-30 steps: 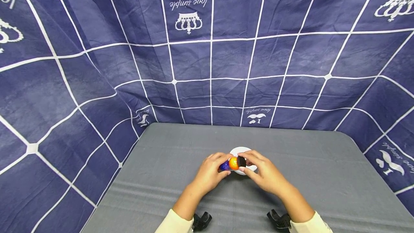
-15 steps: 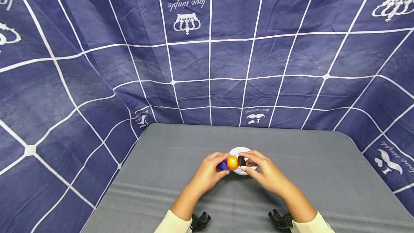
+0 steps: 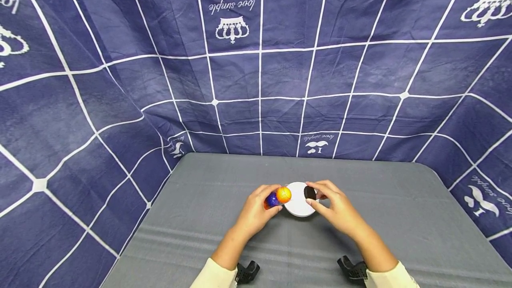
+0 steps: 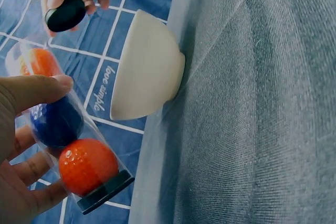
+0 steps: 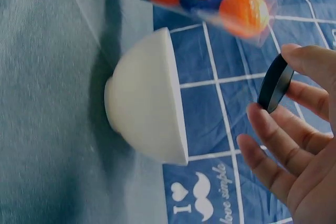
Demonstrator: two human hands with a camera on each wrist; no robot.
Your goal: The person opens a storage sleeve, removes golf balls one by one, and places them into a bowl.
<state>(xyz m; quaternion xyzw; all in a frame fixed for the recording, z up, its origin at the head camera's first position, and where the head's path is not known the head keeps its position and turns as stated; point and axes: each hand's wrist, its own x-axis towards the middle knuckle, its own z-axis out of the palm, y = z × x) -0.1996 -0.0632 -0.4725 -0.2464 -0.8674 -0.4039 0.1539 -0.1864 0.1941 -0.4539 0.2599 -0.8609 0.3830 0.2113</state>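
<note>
My left hand (image 3: 255,207) grips a clear tube (image 4: 102,139) with an orange ball (image 3: 284,194), a blue ball (image 4: 56,121) and a red-orange ball (image 4: 88,166) in a row. A black cap closes the tube's lower end; the other end, by the orange ball, is uncovered. Between thumb and fingertips, my right hand (image 3: 335,202) pinches a round black cap (image 5: 275,82), apart from the tube. A white bowl (image 3: 299,208) stands upright on the table, below and between both hands.
The grey cloth-covered table (image 3: 224,172) reaches back to a blue curtain (image 3: 288,74) with white grid lines, which also hangs at both sides. Black wrist mounts (image 3: 248,272) sit at both wrists.
The black cap came away from the tube and moved right with my right hand. My left hand shifted slightly left with the tube, whose uncovered end has tilted up, showing more of the bowl.
</note>
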